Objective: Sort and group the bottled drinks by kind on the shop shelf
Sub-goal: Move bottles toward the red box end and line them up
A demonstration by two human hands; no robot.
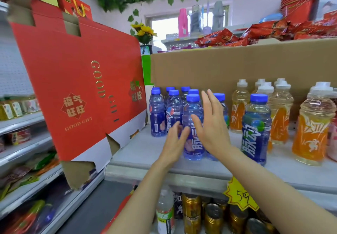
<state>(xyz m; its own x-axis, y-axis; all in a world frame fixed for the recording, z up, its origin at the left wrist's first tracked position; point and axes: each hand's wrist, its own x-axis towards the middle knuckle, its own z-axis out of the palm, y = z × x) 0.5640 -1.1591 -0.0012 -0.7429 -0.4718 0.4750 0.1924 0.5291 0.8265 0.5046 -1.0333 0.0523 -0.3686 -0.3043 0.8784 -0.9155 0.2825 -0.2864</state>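
At the centre of the frame a blue-capped bottle [193,124] with a blue label stands upright on the grey shelf [142,150], at the front of a cluster of like blue bottles [164,109] that fills the space behind it and to its left. The left hand [174,140] sits just to the lower left of this bottle, fingers spread and only lightly bent, the fingertips at or very near the bottle's lower left side; whether they actually touch cannot be told. The right hand [212,122] stands just to the bottle's right, palm turned towards it, fingers straight and spread, the thumb crossing in front of the label. Neither hand grips anything.

Right of the right hand, nearer the shelf's front edge, another blue bottle [256,129] stands alone, apart from the cluster. Behind and right of it stand orange-labelled bottles [313,124] with white caps, in front of a brown cardboard box [237,64]. A red gift carton [78,80] leans at the left of the frame. A yellow price tag [240,195] hangs from the shelf edge at lower right, with gold cans [193,213] below.
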